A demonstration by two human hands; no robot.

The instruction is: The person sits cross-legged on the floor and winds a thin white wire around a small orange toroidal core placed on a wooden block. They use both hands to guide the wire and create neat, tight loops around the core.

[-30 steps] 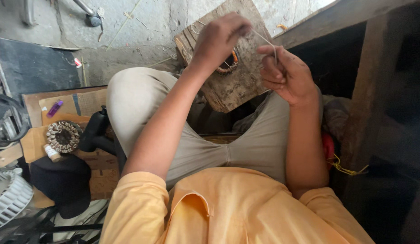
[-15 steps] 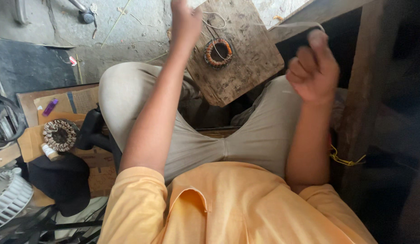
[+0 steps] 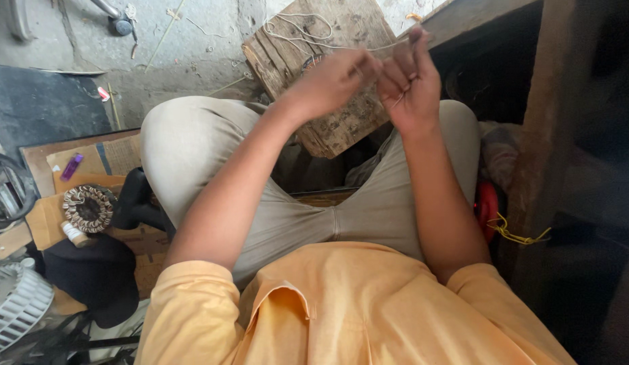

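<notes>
- Rough concrete floor (image 3: 192, 61) all round, person sitting low, so the bottom of the frame is mostly an orange shirt (image 3: 341, 311) and beige trousers (image 3: 213, 149).
- Down at the left edge it's a jumble: a white ribbed fan part (image 3: 13, 304) that's cut off, a dark cloth (image 3: 91, 277), and a round wound coil (image 3: 88, 208) sitting on cardboard (image 3: 118, 159) near a little purple lighter (image 3: 71, 166).
- By the right knee there's something red (image 3: 487, 206) with a yellow cord (image 3: 520, 235), half hidden by a wooden post (image 3: 551, 128). Can't tell what it is.
- Left hand (image 3: 331, 81) and right hand (image 3: 409, 84) are up close together over a worn wooden block (image 3: 341, 125), fingers curled and pinching a thin pale wire (image 3: 307, 30).
- That wire loops loosely across the top of the block and runs taut to the raised right fingertips (image 3: 416, 37).
- Something round sits on the block behind the left hand, almost fully covered, so hard to make out.
- Further back: a metal leg with a small caster (image 3: 122, 26), top cut off.
</notes>
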